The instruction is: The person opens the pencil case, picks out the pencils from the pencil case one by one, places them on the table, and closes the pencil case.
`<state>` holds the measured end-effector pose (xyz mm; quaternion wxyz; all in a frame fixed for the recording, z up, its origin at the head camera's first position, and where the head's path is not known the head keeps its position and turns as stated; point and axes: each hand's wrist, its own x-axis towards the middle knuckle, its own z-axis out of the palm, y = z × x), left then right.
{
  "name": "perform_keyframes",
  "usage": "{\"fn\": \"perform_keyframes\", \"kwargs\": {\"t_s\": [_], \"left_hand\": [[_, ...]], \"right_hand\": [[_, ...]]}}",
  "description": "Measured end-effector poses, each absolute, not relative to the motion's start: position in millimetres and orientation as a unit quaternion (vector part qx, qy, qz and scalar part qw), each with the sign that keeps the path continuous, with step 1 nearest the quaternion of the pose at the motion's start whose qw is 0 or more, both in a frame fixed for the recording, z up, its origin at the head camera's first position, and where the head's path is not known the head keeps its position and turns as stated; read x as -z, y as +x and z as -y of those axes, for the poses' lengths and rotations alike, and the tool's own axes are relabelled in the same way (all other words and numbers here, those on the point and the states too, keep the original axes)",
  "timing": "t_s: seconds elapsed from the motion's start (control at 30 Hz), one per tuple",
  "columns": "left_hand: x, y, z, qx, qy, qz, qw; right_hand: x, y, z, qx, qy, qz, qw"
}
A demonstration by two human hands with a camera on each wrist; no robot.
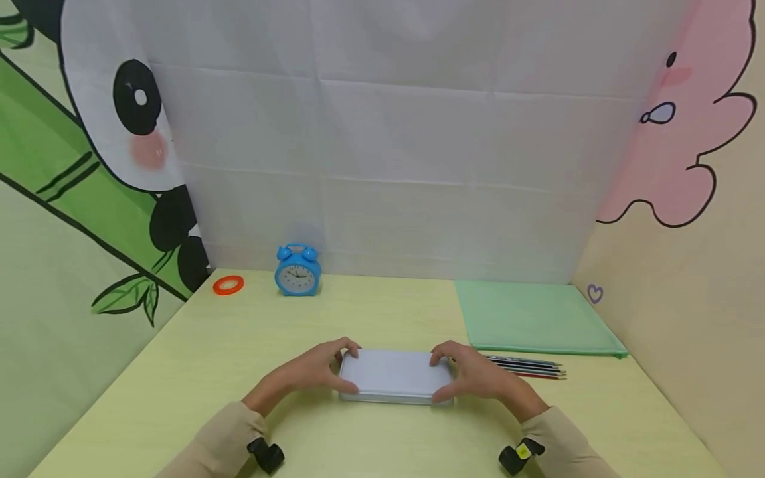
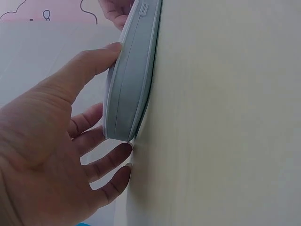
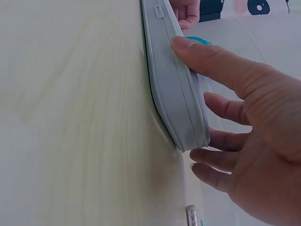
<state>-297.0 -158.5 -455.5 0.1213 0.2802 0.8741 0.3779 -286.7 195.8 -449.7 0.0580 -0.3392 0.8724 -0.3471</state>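
A flat white pencil case (image 1: 394, 373) with rounded corners lies closed on the table in front of me. A seam and a small tab run along its front side, as both wrist views show. My left hand (image 1: 317, 368) holds its left end, thumb on the front edge and fingers around the end and far side. At the right end my right hand (image 1: 475, 375) grips it the same way, its thumb (image 3: 188, 44) pressing the front top edge. Several pencils (image 1: 528, 366) lie just to the right, partly hidden behind the right hand.
A folded green cloth or mat (image 1: 532, 317) covers the back right of the table (image 1: 370, 312). Toward the back left stand a blue alarm clock (image 1: 297, 272) and an orange ring (image 1: 228, 285), possibly a tape roll. Printed curtains surround the table's back and sides.
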Motion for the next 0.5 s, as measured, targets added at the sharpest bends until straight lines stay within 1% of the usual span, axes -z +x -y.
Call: {"fn": "perform_keyframes", "kwargs": {"t_s": [0.27,0.5], "left_hand": [[456.0,-296.7,155.4,-0.325,0.305,-0.889,0.104],[454.5,-296.4,154.6,-0.305,0.313,-0.894,0.092]], "right_hand": [[451.9,-284.8,-197.8,0.301,-0.355,-0.884,0.044],[449.8,-282.8,-195.4,0.258,-0.349,-0.9,0.038]]}}
